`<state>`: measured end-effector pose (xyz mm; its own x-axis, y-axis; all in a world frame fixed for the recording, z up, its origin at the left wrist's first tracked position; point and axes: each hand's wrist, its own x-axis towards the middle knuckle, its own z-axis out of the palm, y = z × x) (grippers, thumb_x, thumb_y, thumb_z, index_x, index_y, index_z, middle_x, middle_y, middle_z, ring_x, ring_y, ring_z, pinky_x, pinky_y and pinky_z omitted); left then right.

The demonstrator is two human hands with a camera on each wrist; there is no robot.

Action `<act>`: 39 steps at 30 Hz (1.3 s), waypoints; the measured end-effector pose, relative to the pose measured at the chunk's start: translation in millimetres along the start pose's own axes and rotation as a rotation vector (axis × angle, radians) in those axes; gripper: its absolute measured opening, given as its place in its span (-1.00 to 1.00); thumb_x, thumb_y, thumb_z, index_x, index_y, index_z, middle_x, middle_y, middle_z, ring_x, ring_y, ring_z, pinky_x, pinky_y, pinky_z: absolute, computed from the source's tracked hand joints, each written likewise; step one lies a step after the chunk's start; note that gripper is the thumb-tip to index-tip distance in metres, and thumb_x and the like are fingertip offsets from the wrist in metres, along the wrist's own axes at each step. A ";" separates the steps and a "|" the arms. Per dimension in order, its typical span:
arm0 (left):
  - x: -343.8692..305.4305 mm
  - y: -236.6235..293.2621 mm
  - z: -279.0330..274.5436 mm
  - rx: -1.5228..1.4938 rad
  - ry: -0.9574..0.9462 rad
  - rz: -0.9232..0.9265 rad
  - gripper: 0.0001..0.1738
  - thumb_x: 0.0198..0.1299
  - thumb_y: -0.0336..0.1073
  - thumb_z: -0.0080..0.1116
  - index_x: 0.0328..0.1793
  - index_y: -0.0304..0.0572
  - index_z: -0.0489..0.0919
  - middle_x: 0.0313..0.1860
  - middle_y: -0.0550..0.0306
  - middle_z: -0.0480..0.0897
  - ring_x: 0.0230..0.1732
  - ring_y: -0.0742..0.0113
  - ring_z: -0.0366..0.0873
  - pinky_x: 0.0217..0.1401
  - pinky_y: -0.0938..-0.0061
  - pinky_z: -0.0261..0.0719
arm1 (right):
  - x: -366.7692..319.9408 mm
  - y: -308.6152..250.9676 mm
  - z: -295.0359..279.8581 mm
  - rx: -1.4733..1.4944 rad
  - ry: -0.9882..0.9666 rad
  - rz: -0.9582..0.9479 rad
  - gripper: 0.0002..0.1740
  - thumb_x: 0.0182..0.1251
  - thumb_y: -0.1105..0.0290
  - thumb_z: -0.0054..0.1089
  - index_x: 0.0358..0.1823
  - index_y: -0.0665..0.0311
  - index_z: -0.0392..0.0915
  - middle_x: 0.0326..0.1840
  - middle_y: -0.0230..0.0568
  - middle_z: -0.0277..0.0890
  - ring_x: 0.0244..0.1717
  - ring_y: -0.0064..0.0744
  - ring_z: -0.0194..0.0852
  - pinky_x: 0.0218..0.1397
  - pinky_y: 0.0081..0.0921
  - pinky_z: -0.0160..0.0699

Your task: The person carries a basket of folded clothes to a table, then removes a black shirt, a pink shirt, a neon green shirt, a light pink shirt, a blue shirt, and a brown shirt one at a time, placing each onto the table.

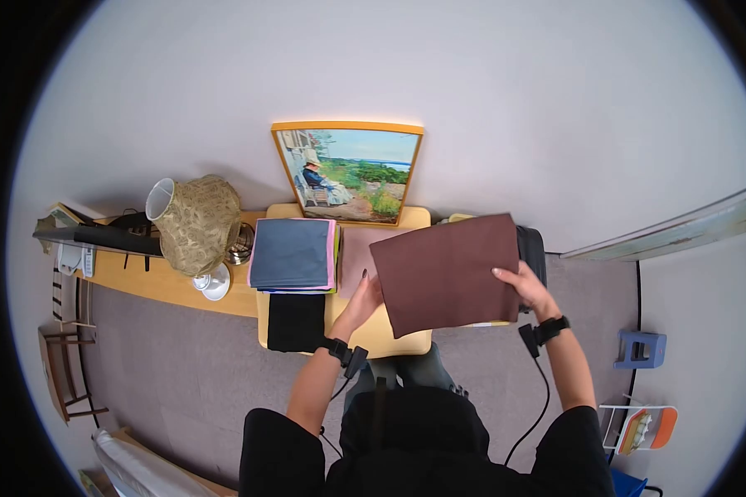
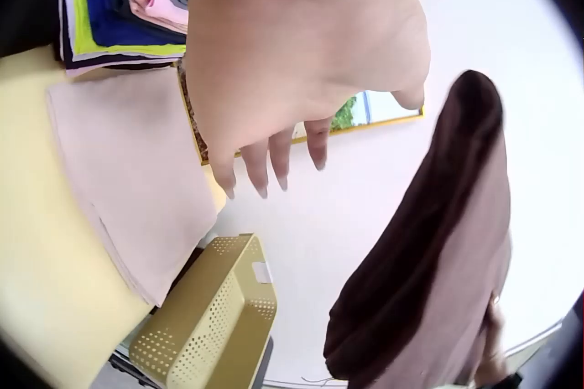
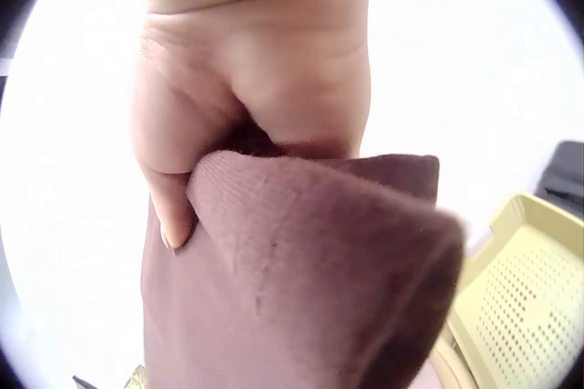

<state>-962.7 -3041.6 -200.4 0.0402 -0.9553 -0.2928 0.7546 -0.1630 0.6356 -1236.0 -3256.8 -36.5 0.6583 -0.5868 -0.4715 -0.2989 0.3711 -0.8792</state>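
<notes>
A folded dark brown cloth (image 1: 448,273) is held up over the right part of the table. My right hand (image 1: 532,290) grips it by its right edge, thumb on the near face; in the right wrist view the cloth (image 3: 274,270) drapes below that hand. My left hand (image 1: 362,308) is beside the cloth's left edge. The left wrist view shows this hand (image 2: 306,51) with its fingers extended and nothing in them, a gap between it and the brown cloth. Under it, a folded pale pink cloth (image 2: 137,170) lies flat on the table.
A stack of folded cloths (image 1: 290,253) stands left on the table (image 1: 381,335), with a black cloth (image 1: 297,323) before it. A framed painting (image 1: 356,174) leans on the wall. A perforated yellow basket (image 2: 214,316) is at the right. A lamp (image 1: 199,224) stands further left.
</notes>
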 end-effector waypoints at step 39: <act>7.4 -81.6 -110.3 0.677 1.001 0.147 -0.65 0.37 -0.27 0.01 0.04 -0.50 0.40 -0.20 -0.02 0.59 -0.29 0.32 0.55 -0.16 0.50 0.61 | 139.5 234.0 53.8 0.056 -0.090 0.111 -0.74 0.41 0.59 -0.08 0.10 0.42 0.34 0.02 -0.13 0.49 -0.09 -0.39 0.59 -0.12 -0.50 0.73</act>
<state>-951.8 -3008.1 -333.2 0.8095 -0.4121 -0.4182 0.2180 -0.4504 0.8658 -1176.9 -3213.1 -304.3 0.6835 -0.4743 -0.5549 -0.3355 0.4711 -0.8158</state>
